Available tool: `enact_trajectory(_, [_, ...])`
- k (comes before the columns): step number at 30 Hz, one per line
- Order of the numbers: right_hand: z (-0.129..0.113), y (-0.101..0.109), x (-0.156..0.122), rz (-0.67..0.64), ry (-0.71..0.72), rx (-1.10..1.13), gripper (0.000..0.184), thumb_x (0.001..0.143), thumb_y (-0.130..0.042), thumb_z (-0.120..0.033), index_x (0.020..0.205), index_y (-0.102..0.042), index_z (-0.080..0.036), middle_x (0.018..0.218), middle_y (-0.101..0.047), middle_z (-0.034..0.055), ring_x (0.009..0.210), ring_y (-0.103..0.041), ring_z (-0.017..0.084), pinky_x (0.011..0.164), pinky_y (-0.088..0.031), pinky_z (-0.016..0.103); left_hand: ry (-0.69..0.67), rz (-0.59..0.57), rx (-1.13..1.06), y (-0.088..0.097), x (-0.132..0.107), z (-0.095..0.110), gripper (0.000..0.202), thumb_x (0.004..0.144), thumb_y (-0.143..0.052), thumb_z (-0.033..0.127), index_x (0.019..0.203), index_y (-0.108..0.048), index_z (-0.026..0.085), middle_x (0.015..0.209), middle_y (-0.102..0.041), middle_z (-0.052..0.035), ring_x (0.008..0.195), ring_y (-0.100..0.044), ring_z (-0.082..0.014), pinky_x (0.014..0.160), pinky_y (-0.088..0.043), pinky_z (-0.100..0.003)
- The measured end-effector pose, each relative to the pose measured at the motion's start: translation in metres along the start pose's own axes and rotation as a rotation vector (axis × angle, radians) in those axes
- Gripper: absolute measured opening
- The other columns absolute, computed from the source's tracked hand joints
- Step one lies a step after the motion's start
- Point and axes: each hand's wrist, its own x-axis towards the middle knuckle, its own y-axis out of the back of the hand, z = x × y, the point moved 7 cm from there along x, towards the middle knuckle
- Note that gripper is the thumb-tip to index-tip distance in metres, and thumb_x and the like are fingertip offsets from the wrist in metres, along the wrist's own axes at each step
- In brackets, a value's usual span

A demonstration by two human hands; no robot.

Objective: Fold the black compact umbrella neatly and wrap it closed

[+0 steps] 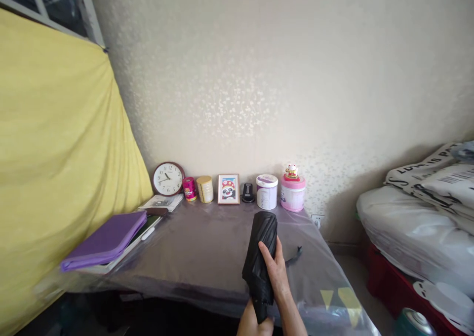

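Note:
A folded black umbrella (261, 247) is held above the near part of the table, its closed canopy pointing away from me and its handle toward me. My left hand (255, 322) is wrapped around the handle at the bottom edge of the view. Against the right side of the canopy, my right hand (276, 269) grips the gathered fabric, with some of its fingers hidden behind it. A thin dark strap (294, 255) sticks out to the right, past my right hand.
A plastic-covered table (200, 247) stands against the wall. Along its back are a clock (168, 179), a framed panda picture (228, 189), a white tin (267, 192) and a pink-lidded tub (293, 194). A purple folder (107, 240) lies left; stacked bedding (418, 217) is right.

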Motion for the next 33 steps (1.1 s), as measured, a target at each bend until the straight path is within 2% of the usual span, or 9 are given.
enact_trajectory(7, [-0.019, 0.013, -0.003, 0.109, 0.057, 0.043, 0.082, 0.067, -0.061, -0.051, 0.136, -0.027, -0.021, 0.131, -0.044, 0.0073, 0.119, -0.042, 0.022, 0.101, -0.031, 0.032, -0.084, 0.079, 0.443, 0.007, -0.001, 0.017, 0.061, 0.07, -0.054, 0.028, 0.123, -0.035, 0.006, 0.101, -0.059, -0.0179, 0.098, -0.056, -0.0276, 0.08, -0.038, -0.031])
enact_trajectory(10, [-0.022, 0.011, -0.007, 0.058, -0.02, 0.189, 0.077, 0.066, -0.062, -0.051, 0.132, -0.034, -0.022, 0.123, -0.053, 0.0056, 0.109, -0.051, 0.022, 0.092, -0.041, 0.03, -0.209, -0.091, 0.159, 0.005, -0.018, 0.046, 0.044, 0.066, -0.056, 0.031, 0.106, -0.048, 0.014, 0.074, -0.061, -0.0049, 0.07, -0.059, -0.0177, 0.066, -0.04, -0.025])
enact_trajectory(12, [-0.024, 0.005, -0.011, -0.028, -0.066, 0.313, 0.073, 0.069, -0.06, -0.051, 0.131, -0.036, -0.023, 0.116, -0.058, 0.0044, 0.1, -0.056, 0.022, 0.083, -0.046, 0.03, -0.122, -0.36, -0.121, -0.007, -0.031, 0.055, 0.032, 0.069, -0.049, 0.041, 0.086, -0.052, 0.014, 0.051, -0.051, 0.0018, 0.044, -0.048, -0.0114, 0.049, -0.035, -0.023])
enact_trajectory(15, [-0.029, -0.002, -0.015, -0.128, -0.088, 0.375, 0.067, 0.072, -0.057, -0.05, 0.13, -0.038, -0.023, 0.112, -0.06, 0.0036, 0.097, -0.058, 0.021, 0.081, -0.047, 0.03, -0.078, -0.461, -0.244, -0.014, -0.04, 0.062, 0.028, 0.067, -0.049, 0.038, 0.083, -0.05, 0.014, 0.044, -0.044, 0.0054, 0.034, -0.037, -0.007, 0.041, -0.027, -0.021])
enact_trajectory(21, [-0.034, 0.002, -0.009, -0.012, 0.03, 0.146, 0.072, 0.07, -0.06, -0.049, 0.132, -0.035, -0.023, 0.114, -0.058, 0.003, 0.103, -0.054, 0.021, 0.086, -0.044, 0.03, -0.088, -0.052, 0.049, 0.0, -0.018, 0.043, 0.051, 0.069, -0.051, 0.025, 0.116, -0.037, 0.014, 0.053, -0.048, 0.006, 0.036, -0.044, -0.0111, 0.046, -0.036, -0.024])
enact_trajectory(23, [-0.033, -0.001, -0.008, -0.004, 0.033, 0.135, 0.075, 0.069, -0.06, -0.049, 0.134, -0.032, -0.025, 0.11, -0.06, 0.0019, 0.095, -0.058, 0.02, 0.079, -0.048, 0.03, -0.176, 0.078, 0.241, 0.01, -0.013, 0.043, 0.059, 0.069, -0.051, 0.02, 0.124, -0.032, 0.01, 0.074, -0.059, -0.0049, 0.063, -0.059, -0.018, 0.061, -0.041, -0.027])
enact_trajectory(26, [-0.028, -0.005, -0.008, 0.013, 0.017, 0.168, 0.073, 0.067, -0.062, -0.049, 0.131, -0.036, -0.026, 0.099, -0.063, 0.0002, 0.08, -0.062, 0.019, 0.069, -0.05, 0.028, -0.157, 0.124, 0.45, 0.022, -0.008, 0.041, 0.073, 0.068, -0.053, 0.017, 0.133, -0.021, 0.008, 0.091, -0.06, -0.0134, 0.091, -0.057, -0.0249, 0.074, -0.038, -0.029])
enact_trajectory(28, [-0.022, -0.007, -0.006, 0.0, -0.034, 0.224, 0.068, 0.065, -0.064, -0.049, 0.125, -0.042, -0.025, 0.09, -0.064, -0.0004, 0.072, -0.063, 0.018, 0.064, -0.051, 0.027, -0.147, 0.041, 0.343, 0.023, -0.007, 0.045, 0.076, 0.066, -0.056, 0.019, 0.133, -0.02, 0.01, 0.087, -0.061, -0.0098, 0.083, -0.059, -0.0219, 0.072, -0.039, -0.028])
enact_trajectory(33, [-0.004, -0.013, 0.002, -0.078, -0.185, 0.371, 0.056, 0.066, -0.062, -0.051, 0.11, -0.052, -0.019, 0.073, -0.063, -0.0006, 0.061, -0.06, 0.016, 0.055, -0.05, 0.027, -0.105, -0.451, -0.275, -0.002, -0.012, 0.065, 0.067, 0.069, -0.048, 0.033, 0.128, -0.022, 0.016, 0.058, -0.053, 0.0051, 0.036, -0.042, -0.0082, 0.042, -0.033, -0.02])
